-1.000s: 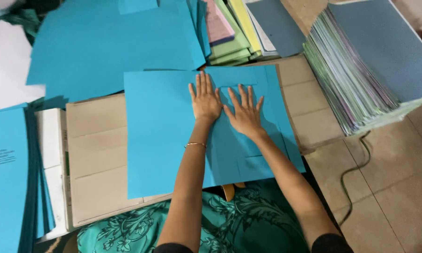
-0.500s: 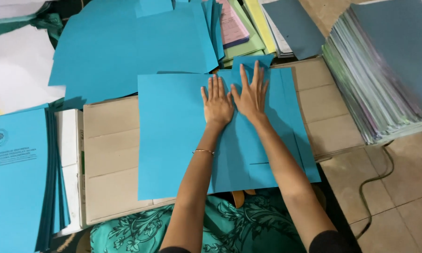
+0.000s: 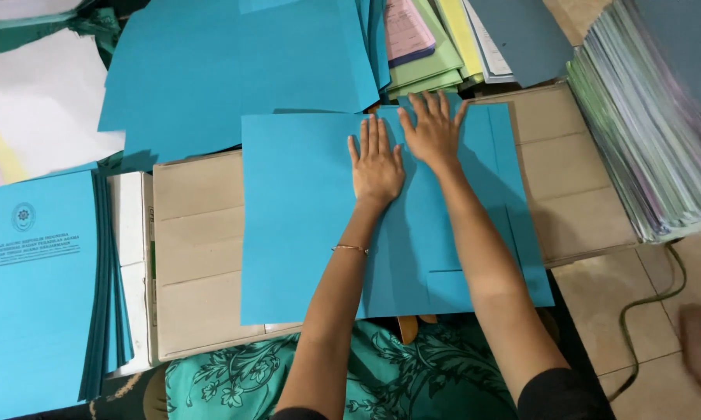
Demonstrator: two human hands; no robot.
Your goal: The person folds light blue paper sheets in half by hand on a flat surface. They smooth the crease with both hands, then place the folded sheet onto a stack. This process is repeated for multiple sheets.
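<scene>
Flat blue card folder (image 3: 304, 218), seemingly creased.

The blue sheet (image 3: 304, 218) is smooth, matt paper, maybe thin card. Under it the brown board (image 3: 199, 249) is dull cardboard with creases. The bangle (image 3: 350, 249) on the wrist looks like shiny metal. The green cloth (image 3: 241, 381) is soft, with a leaf print.

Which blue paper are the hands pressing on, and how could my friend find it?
Start at the flat brown cardboard in the middle, between the blue stacks. The blue folder sheet lies spread open on it, with the left hand and right hand flat on its upper part. Unlike the printed blue covers stacked to its left, it is blank and single.
</scene>
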